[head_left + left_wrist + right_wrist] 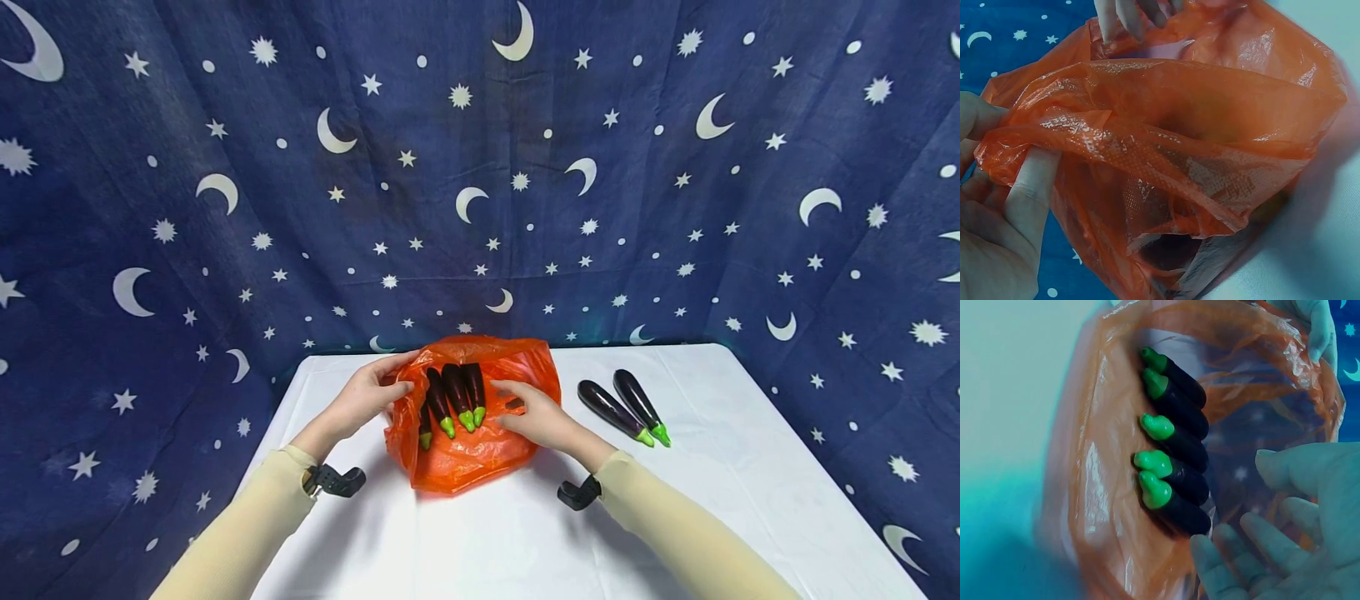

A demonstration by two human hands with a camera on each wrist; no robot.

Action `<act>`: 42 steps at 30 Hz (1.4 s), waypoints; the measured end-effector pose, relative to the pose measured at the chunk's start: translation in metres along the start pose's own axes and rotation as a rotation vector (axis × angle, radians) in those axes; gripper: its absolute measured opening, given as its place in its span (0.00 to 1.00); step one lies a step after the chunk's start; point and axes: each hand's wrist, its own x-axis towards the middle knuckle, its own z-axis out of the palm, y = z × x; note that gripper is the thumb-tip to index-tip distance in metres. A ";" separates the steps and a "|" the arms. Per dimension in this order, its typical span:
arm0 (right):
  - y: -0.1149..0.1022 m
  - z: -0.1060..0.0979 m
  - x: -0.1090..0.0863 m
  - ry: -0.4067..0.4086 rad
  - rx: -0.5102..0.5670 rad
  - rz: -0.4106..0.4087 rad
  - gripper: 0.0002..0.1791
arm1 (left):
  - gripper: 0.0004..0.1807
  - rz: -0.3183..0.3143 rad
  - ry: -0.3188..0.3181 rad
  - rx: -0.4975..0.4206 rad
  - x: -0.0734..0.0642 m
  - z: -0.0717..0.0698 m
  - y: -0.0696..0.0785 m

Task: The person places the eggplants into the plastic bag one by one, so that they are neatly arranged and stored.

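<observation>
An orange plastic bag [472, 467] lies on the white cloth with its mouth spread, and several dark eggplants [455, 393] with green stems rest side by side inside it. My left hand [367, 396] pinches the bag's left rim between thumb and fingers; the left wrist view shows the film bunched in the grip of the left hand [1007, 206]. Over the right part of the bag's mouth is my right hand [542, 418], its fingers parted and holding nothing. In the right wrist view the right hand [1297, 531] has its fingertips close to the nearest eggplant [1179, 509].
Two more eggplants, a left one [611, 410] and a right one [639, 400], lie together on the cloth right of the bag. The white-covered table [750, 500] ends at a blue curtain [420, 208] with moons and stars. Each wrist wears a black camera mount.
</observation>
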 end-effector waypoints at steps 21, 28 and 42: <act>0.047 -0.073 -0.045 0.121 0.086 -0.065 0.31 | 0.31 0.017 -0.009 -0.023 0.000 -0.001 -0.001; 0.061 -0.095 -0.056 0.185 0.081 -0.032 0.30 | 0.31 0.007 0.000 -0.013 -0.001 -0.001 -0.001; 0.079 -0.129 -0.064 0.243 -0.005 0.083 0.33 | 0.31 0.002 0.007 -0.004 -0.001 -0.001 -0.002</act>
